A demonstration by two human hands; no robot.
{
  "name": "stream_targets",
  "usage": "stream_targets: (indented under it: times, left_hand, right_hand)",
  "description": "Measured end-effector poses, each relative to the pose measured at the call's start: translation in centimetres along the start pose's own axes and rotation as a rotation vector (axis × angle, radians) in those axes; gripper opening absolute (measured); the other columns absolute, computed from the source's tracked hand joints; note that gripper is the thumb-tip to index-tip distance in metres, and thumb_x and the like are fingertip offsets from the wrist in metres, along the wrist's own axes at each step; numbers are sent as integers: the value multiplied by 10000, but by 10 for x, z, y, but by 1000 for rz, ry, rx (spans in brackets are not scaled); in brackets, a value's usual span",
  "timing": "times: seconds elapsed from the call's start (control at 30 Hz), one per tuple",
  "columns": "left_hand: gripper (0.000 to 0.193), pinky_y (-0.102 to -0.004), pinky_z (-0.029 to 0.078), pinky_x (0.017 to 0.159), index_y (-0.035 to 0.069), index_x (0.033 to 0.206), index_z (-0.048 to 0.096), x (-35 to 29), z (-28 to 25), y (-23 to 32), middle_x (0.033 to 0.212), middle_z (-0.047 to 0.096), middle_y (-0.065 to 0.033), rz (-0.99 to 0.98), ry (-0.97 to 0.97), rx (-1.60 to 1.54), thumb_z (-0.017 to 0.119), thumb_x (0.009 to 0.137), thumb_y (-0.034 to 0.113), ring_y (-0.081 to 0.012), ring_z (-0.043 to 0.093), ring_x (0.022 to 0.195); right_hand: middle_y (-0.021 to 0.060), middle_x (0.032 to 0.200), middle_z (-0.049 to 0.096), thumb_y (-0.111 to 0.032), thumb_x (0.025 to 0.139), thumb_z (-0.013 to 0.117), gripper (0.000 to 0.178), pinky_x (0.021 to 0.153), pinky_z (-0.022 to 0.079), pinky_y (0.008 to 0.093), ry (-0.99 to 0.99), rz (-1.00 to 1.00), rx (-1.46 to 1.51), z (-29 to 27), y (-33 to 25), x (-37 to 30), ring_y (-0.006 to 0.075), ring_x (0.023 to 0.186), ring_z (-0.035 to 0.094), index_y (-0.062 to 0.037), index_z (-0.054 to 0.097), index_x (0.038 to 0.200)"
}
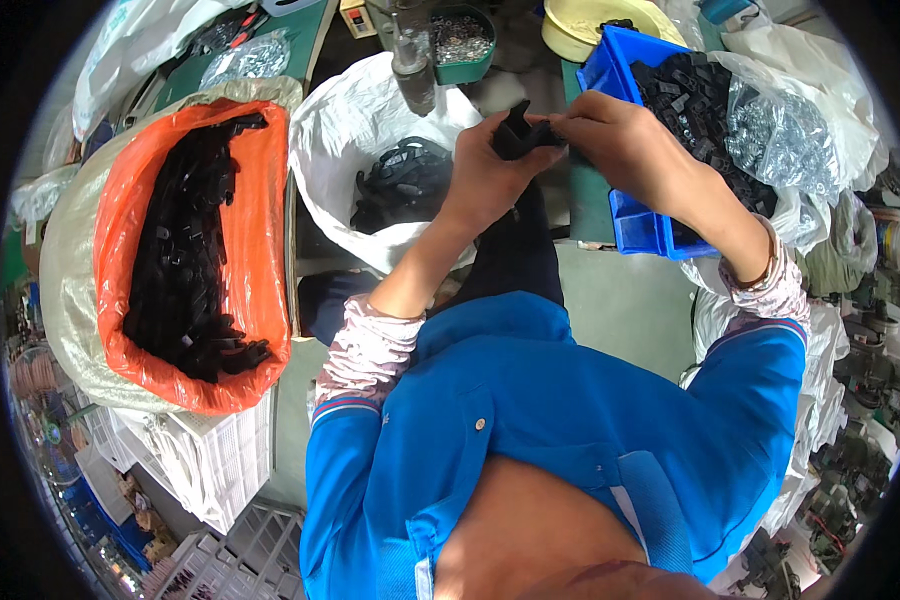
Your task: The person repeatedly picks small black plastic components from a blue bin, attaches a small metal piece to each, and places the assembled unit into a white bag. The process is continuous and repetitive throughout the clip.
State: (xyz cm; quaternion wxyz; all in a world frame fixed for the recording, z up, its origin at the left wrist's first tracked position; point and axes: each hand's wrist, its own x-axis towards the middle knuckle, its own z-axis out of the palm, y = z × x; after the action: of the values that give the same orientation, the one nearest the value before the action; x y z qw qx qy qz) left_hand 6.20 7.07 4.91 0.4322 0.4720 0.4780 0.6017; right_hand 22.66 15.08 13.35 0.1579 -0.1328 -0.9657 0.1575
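In front of me, my left hand (485, 180) is closed around a dark, angular black plastic part (515, 138). One upright piece of it sticks up above my fingers. My right hand (625, 145) comes in from the other side, its thumb and fingertips pinched together at the part's right end. Whatever lies between those fingertips is too small or hidden to name. Below and left of my left hand, a white sack (320, 130) stands open with black plastic pieces (405, 180) inside.
To the left stands a large sack with an orange liner (255, 190), full of black parts (185, 240). At right a blue bin (627, 228) holds more, beside a clear bag of shiny pieces (785, 135). A metal post (410, 60), green tray (468, 72) and yellow basin (570, 30) stand ahead.
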Motion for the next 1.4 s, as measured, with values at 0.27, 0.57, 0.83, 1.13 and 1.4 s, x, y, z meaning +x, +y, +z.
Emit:
stream_targets:
  times: [0.27, 0.57, 0.83, 1.13, 1.4]
  left_hand:
    - [344, -214, 471, 743, 12, 1113, 581, -15, -49, 6, 959, 633, -46, 273, 378, 26, 681, 785, -18, -82, 584, 840]
    - [290, -230, 456, 783, 15, 1048, 637, -36, -110, 4, 918, 624, -36, 307, 640, 231, 696, 764, 13, -93, 571, 856]
    - [139, -217, 485, 741, -33, 929, 663, -43, -169, 4, 953, 657, -66, 361, 513, 372, 641, 792, -41, -86, 600, 823]
    - [88, -223, 500, 678, -31, 895, 666, -46, -164, 12, 791, 662, -52, 115, 613, 314, 657, 819, 13, -99, 618, 698]
    - [238, -263, 531, 637, -58, 974, 604, -37, -167, -2, 810, 652, -101, 29, 533, -153, 699, 820, 97, -153, 636, 702]
  right_hand:
    - [123, 938, 660, 51, 834, 564, 387, 653, 540, 286, 138, 21, 644, 50, 10, 75, 158, 768, 647, -35, 541, 1210]
    - [121, 914, 621, -278, 907, 574, 332, 738, 543, 298, -199, 540, 1571, 126, -11, 120, 192, 816, 634, 32, 582, 1024]
    - [57, 903, 631, -174, 875, 628, 258, 768, 490, 236, -153, 518, 1598, 144, -12, 141, 123, 832, 603, 13, 602, 1051]
    - [81, 908, 636, -145, 883, 623, 285, 741, 492, 250, 157, 286, 1256, 166, -25, 139, 124, 803, 598, 61, 601, 1079]
    - [103, 895, 638, -151, 883, 603, 315, 722, 494, 262, 146, 458, 1517, 179, -9, 139, 145, 803, 605, 75, 591, 1102]
